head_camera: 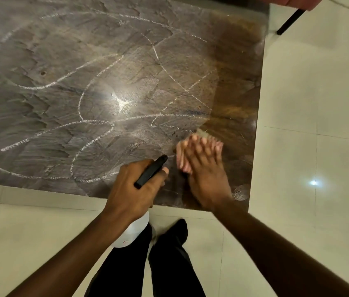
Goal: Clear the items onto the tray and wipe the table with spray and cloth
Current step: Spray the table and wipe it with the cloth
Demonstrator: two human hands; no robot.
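The dark stone-patterned table (83, 71) fills the upper left of the head view, covered with white chalk loops and dust. My right hand (207, 179) lies flat near the table's front right corner, pressing a pink cloth (182, 157) onto the surface; the cloth is blurred. The strip along the right edge looks cleaner and browner. My left hand (135, 187) grips a spray bottle (151, 171) by its black head, nozzle pointing over the table; its white body (132, 232) hangs below my wrist, off the table's front edge. No tray is in view.
Cream floor tiles (319, 125) surround the table on the right and front. My legs in black trousers (169, 264) stand at the table's front edge. A pink chair with a black leg (289, 21) stands at the top right.
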